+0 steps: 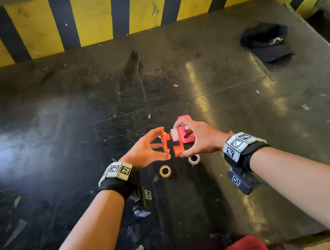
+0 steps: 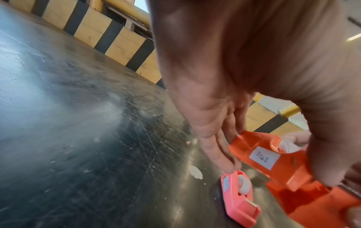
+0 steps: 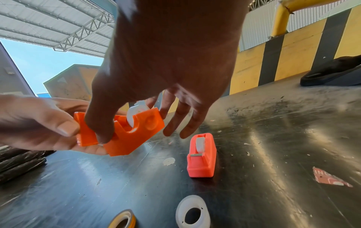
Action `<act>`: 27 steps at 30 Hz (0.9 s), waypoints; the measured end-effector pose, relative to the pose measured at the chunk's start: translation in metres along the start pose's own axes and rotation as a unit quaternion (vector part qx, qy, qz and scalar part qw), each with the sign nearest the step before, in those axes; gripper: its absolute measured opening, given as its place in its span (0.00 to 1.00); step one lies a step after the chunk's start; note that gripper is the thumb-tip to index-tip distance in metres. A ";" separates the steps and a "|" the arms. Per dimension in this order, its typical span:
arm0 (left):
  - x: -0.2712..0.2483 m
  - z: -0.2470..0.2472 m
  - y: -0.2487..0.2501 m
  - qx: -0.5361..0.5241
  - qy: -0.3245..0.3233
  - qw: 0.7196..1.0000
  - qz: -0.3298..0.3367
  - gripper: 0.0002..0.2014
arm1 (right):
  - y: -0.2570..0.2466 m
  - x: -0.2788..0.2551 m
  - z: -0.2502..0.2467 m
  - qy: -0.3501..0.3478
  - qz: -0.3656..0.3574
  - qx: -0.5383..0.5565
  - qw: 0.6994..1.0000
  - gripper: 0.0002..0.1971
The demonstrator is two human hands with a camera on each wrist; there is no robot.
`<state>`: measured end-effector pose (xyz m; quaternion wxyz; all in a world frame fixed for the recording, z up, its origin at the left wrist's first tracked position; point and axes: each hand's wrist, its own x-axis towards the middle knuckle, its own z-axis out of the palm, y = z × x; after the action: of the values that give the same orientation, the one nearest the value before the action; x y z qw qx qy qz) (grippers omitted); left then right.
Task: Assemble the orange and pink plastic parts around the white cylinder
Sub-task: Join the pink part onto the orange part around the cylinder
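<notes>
Wall: yellow and black striped barrier [image 1: 97, 14] runs across the far side in front of me.
Surface: dark, scratched, shiny tabletop [image 1: 50, 122], with pale chips and scuffs near me.
Light: daylight glares off it on my left.
Roof: white corrugated roof on trusses [image 3: 58, 26], blue sky beyond.
Pipe: yellow pipe [image 3: 283, 18] at far right.

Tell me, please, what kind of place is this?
Probably an industrial site, such as a loading dock or factory yard, half open to the sky. The wall has yellow and black warning stripes, a metal truss roof spans overhead, and the dark table is badly scratched.
</notes>
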<state>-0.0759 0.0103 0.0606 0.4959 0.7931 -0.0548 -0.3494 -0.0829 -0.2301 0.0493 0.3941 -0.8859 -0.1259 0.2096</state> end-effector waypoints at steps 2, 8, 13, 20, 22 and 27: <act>-0.001 0.001 0.007 -0.016 -0.002 1.000 -0.001 0.49 | -0.001 0.000 -0.003 -0.001 -0.004 -0.002 1.000 0.40; -0.008 0.002 0.016 -0.013 -0.012 1.000 0.001 0.51 | -0.004 -0.005 -0.009 -0.003 -0.007 0.007 1.000 0.40; -0.014 0.003 0.016 -0.041 -0.014 0.999 0.004 0.54 | -0.004 -0.008 -0.010 0.002 -0.005 0.043 0.999 0.40; -0.018 0.008 0.016 -0.065 -0.017 0.997 0.025 0.54 | -0.003 -0.011 -0.008 0.002 0.001 0.103 0.995 0.42; -0.019 0.009 0.018 -0.055 -0.012 0.998 0.028 0.54 | -0.005 -0.011 -0.009 0.003 -0.003 0.104 0.995 0.43; -0.020 0.010 0.022 0.045 0.021 0.997 0.055 0.54 | -0.006 -0.011 -0.011 0.004 -0.009 0.107 0.994 0.49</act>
<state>-0.0908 0.0006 0.0861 0.4792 0.8175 -0.1031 -0.3023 -0.0874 -0.2375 0.0637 0.4888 -0.8384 -0.1091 0.2150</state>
